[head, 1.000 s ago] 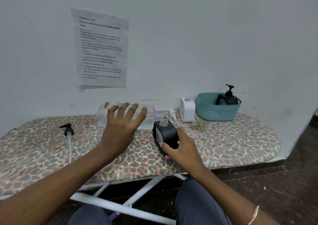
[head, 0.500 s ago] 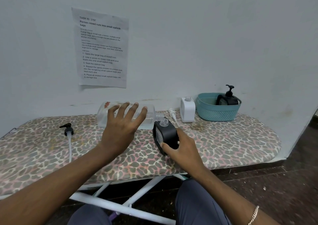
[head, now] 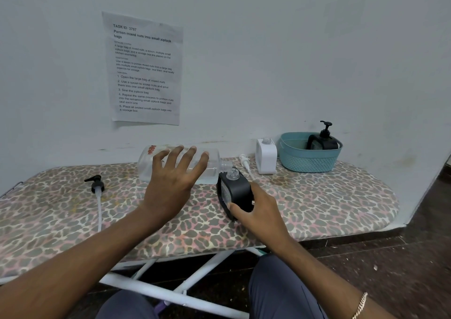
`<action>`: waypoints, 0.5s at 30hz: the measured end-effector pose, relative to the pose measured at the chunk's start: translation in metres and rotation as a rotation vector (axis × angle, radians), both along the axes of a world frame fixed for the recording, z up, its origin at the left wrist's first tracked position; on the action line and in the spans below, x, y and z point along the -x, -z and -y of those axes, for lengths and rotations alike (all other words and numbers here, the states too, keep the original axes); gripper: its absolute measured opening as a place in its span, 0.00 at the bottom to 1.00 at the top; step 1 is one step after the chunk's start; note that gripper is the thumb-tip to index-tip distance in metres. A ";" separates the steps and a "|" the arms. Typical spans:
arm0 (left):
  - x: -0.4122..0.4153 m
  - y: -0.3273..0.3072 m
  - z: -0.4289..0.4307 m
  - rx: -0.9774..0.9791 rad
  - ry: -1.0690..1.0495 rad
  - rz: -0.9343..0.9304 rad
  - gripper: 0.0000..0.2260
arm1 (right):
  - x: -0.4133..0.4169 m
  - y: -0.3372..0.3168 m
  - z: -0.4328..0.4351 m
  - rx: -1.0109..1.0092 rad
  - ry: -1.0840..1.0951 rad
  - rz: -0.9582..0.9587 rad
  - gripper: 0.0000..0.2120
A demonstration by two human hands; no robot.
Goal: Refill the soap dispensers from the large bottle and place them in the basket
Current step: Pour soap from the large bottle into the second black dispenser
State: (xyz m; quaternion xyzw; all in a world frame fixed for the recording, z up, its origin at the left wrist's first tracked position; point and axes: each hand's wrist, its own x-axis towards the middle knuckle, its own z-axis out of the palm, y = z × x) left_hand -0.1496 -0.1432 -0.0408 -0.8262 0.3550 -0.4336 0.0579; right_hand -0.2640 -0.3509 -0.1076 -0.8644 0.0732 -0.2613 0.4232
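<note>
Left hand (head: pixel 170 187), fingers spread, rests on the tipped bottle (head: pixel 146 167); right hand (head: pixel 263 211) grips the dispenser (head: pixel 238 191) just beneath the bottle's mouth.

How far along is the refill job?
Done: one capped dispenser sits in the teal basket. In hand: right hand grips the open black dispenser; left hand rests on the tipped large bottle, mouth at its neck. Left: refit black pump, fill and cap white dispenser, basket both.
</note>
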 end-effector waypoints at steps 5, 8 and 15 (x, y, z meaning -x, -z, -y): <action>0.001 -0.001 0.000 -0.001 -0.002 0.004 0.33 | 0.000 0.000 0.000 0.001 0.003 -0.002 0.18; 0.001 -0.001 0.000 0.001 -0.001 0.005 0.33 | 0.000 0.001 0.000 -0.002 0.002 -0.001 0.18; 0.002 -0.002 0.000 0.000 -0.004 0.005 0.33 | 0.000 0.000 0.000 -0.014 -0.004 -0.004 0.17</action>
